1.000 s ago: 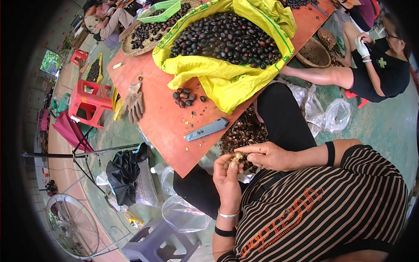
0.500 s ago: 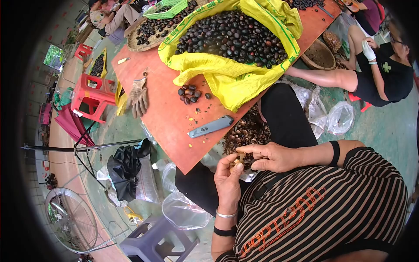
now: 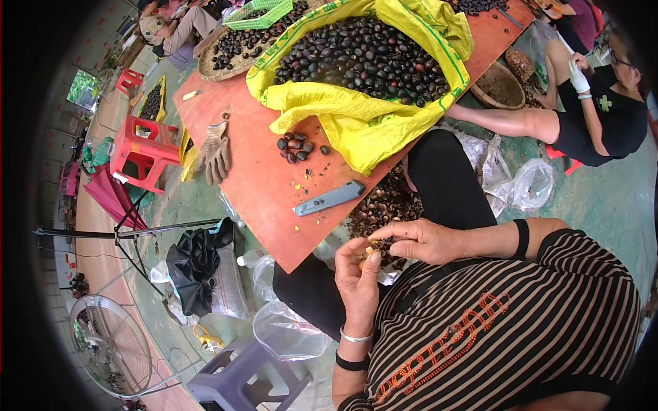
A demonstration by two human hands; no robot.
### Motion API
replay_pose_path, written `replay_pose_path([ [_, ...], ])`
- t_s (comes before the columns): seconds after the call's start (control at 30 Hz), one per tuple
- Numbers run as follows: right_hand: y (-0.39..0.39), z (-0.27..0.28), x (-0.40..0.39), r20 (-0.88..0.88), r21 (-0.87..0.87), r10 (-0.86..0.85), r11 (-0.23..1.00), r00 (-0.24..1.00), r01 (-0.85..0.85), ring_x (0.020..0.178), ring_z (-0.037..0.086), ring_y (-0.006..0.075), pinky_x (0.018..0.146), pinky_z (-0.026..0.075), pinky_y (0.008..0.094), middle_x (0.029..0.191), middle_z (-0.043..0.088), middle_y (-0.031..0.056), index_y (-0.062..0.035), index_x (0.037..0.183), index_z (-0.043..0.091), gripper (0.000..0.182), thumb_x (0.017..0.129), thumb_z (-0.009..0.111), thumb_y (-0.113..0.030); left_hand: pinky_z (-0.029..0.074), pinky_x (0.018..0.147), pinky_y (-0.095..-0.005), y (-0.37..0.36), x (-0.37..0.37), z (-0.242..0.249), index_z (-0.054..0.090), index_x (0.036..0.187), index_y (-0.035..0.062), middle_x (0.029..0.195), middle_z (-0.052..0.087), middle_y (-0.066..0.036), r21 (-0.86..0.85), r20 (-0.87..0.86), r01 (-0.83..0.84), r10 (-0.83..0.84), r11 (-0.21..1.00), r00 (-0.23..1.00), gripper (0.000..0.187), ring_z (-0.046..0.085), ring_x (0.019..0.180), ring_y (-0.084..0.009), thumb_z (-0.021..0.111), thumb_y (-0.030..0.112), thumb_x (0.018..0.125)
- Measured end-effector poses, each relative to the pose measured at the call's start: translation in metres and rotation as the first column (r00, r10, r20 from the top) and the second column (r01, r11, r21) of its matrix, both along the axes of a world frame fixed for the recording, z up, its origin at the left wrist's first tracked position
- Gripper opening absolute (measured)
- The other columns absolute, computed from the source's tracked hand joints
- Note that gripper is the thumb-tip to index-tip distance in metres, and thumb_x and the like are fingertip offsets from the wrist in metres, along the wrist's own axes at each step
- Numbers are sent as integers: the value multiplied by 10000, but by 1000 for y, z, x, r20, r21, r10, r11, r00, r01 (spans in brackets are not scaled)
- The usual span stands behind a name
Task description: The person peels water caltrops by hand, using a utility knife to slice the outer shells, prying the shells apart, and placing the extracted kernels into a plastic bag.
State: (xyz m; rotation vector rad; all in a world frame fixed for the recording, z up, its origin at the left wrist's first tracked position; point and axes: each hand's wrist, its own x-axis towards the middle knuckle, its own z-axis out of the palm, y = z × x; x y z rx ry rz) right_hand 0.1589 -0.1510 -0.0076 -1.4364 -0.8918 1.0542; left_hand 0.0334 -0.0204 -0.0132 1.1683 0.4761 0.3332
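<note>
Low in front of my striped shirt, my left hand (image 3: 358,277) pinches a small yellowish nut kernel (image 3: 371,248) between thumb and fingers. My right hand (image 3: 428,242) meets it from the right, its forefinger bent over the kernel and its thumb close by; what lies between those fingertips is too small to tell. Beneath both hands is a heap of broken brown shells (image 3: 387,205). Near the table edge lies a grey-blue utility knife (image 3: 329,198). Beyond it, several dark oval nuts (image 3: 295,145) sit in a small group, with yellow crumbs around.
A yellow sack (image 3: 363,137) full of dark nuts stands on the reddish table (image 3: 264,219). A work glove (image 3: 216,154) lies at its left edge. Nearby are a red stool (image 3: 140,147), a grey stool (image 3: 236,377) and a fan (image 3: 110,342). Another person (image 3: 603,109) sits at right.
My right forefinger has curled down from a stretched position and drawn in against the kernel. My left fingers have shifted slightly. The table things stay in place.
</note>
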Motion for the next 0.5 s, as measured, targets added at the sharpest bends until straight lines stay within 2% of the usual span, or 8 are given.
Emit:
replay_pose_path([
  [0.1,0,5,-3,-54,10,13,1000,998,-12,676,479,43,661,429,213,766,550,-2,-71,1320,421,416,914,492,-123,434,597,-195,1,1,1,469,1128,29,923,570,-44,-8,-6,-22,22,1000,1000,287,503,686,-72,591,44,869],
  [0.17,1,13,-1,-104,-51,87,994,991,-92,658,463,39,646,419,205,736,528,-14,-73,1322,419,409,922,481,-134,425,577,-185,4,-1,0,471,1127,31,907,566,-40,-48,10,4,-4,999,1000,283,499,675,-67,591,47,870],
  [0.27,1,0,0,-168,-4,49,999,985,-50,663,460,45,639,415,208,746,519,-12,-70,1310,435,397,922,480,-137,419,567,-178,3,-2,1,477,1124,33,895,559,-33,-35,26,8,-7,999,1000,275,494,665,-63,589,53,873],
  [0.37,3,8,1,-84,-3,33,999,996,-33,687,468,52,655,421,217,769,525,-2,-67,1294,458,383,917,479,-128,416,568,-176,1,-1,0,481,1127,34,890,554,-28,-26,1,-6,6,1000,1000,278,490,662,-60,592,58,873],
  [0.5,3,-3,-3,-122,-65,-23,998,992,15,734,499,73,696,434,236,835,563,23,-62,1276,479,371,910,480,-121,416,568,-174,0,1,-6,491,1131,29,899,558,-29,68,-26,-15,17,998,1000,268,488,669,-57,581,60,880],
])
